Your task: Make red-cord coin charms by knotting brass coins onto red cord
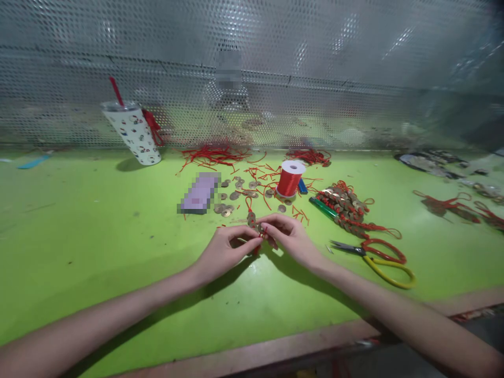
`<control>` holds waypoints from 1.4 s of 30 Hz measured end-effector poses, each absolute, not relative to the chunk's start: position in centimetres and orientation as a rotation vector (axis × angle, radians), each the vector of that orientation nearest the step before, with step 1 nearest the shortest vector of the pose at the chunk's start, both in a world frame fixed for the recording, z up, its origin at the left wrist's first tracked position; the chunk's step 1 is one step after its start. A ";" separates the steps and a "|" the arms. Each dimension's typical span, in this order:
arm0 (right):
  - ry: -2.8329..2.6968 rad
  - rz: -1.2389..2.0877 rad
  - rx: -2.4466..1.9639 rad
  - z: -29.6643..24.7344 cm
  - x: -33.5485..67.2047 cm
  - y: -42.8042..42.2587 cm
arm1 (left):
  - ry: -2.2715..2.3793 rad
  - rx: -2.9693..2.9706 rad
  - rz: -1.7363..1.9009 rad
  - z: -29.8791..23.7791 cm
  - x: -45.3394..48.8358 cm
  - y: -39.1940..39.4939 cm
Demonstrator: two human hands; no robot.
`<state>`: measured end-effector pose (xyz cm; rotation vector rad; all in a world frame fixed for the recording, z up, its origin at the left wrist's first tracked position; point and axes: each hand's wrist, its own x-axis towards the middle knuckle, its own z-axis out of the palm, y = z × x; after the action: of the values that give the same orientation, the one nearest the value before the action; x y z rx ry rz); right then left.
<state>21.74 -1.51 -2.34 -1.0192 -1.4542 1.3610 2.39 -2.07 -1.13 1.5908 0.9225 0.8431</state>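
Both hands meet over the middle of the green table (98,236). My left hand (224,252) pinches the lower end of a short string of brass coins on red cord (254,223). My right hand (289,239) pinches the same piece from the right, fingers closed on the cord. The coin string runs away from my fingers toward loose coins (232,197). A spool of red cord (290,178) stands just beyond.
Scissors with a red and a yellow handle (378,254) lie to the right. A pile of finished coin strings (346,207), a green lighter (323,207), a patterned cup with a straw (136,131), red cord scraps (212,155) and a perforated metal screen (252,68) lie behind.
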 end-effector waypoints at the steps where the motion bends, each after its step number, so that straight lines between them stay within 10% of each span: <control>1: -1.448 1.364 -1.011 -2.3 21.7 -1.5 | 0.918 1.603 0.835 -1.0 2.5 -1.9; 42: -1.079 1.816 -0.784 -3.3 21.4 -2.3 | 0.854 1.717 0.923 -1.8 1.7 -1.2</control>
<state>21.36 -2.28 -3.31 -0.7835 -1.0787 1.8160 1.75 -1.21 -1.83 1.7175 0.8541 0.9229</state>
